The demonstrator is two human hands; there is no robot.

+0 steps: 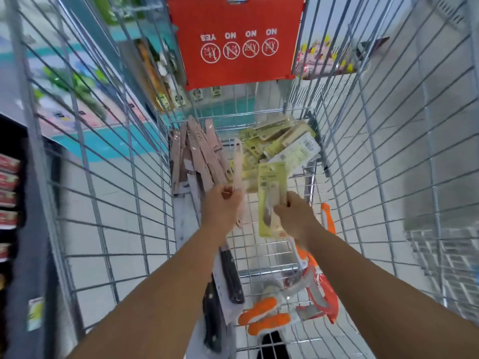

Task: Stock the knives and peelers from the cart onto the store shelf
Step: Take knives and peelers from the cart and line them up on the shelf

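Near end of cart [404, 177], by the person: black-handled knives [232, 275] lie along the left side, long axes running near-to-far, with orange peelers [267, 317] and orange-carded packs [324, 299] to the right of them on the wire floor. Mid cart, both arms reach in. Left hand [221, 206] is curled round a pale pink knife pack [238, 167], pack roughly upright, long axis pointing to the far end. Right hand [294, 216] pinches a yellow carded knife pack [272, 193] by its right edge, card upright too, blade end down toward the wrist. The two packs are just beside each other, hands near but apart. Far end of cart: tan knife packs [197, 154] stacked in the far-left corner, yellow packs [282, 141] heaped in the far-right corner, both piles just beyond the fingertips. Red flap [236, 40] hangs at the far wall. Shelf [10, 182] shows at the left frame edge, outside the cart's left side, so judged from this, both held packs must lift up and out, then swing left; left hand is the nearer to it. Remaining stock is plentiful, so the job looks far from done. Frame is motion-blurred; pack print unreadable.
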